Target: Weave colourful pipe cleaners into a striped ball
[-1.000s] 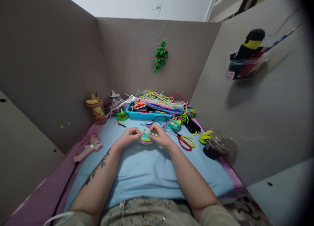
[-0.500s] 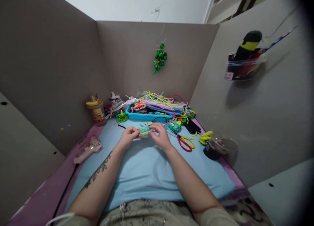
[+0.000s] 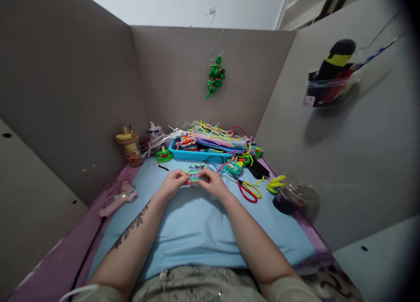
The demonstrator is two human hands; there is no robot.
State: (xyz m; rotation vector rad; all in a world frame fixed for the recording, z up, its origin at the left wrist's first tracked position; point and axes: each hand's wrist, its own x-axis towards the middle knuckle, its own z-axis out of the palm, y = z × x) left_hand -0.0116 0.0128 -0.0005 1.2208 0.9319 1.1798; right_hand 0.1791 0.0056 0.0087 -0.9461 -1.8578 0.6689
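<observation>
Between my two hands is a small pipe-cleaner piece [image 3: 194, 176] in pastel green, pink and purple stripes, with short ends sticking up along its far side. My left hand [image 3: 174, 181] pinches its left end between thumb and fingers. On the right end my right hand [image 3: 212, 182] has a similar pinch, its fingers covering part of the piece. Just beyond my right hand lies a teal fuzzy pipe-cleaner figure [image 3: 233, 168]. Scissors [image 3: 249, 191] with one red and one yellow handle rest right of that hand.
A blue tray [image 3: 197, 155] heaped with pipe cleaners [image 3: 223, 138] stands at the back. A pink glue gun [image 3: 118, 201] lies left, a lidded cup [image 3: 131, 149] behind it. At right are a black phone-like object [image 3: 259, 169] and a dark jar [image 3: 285, 202]. Grey panels enclose three sides.
The striped piece has tilted slightly between my hands and sits a little lower. Both hands keep their pinch on it. The camera view has shifted slightly.
</observation>
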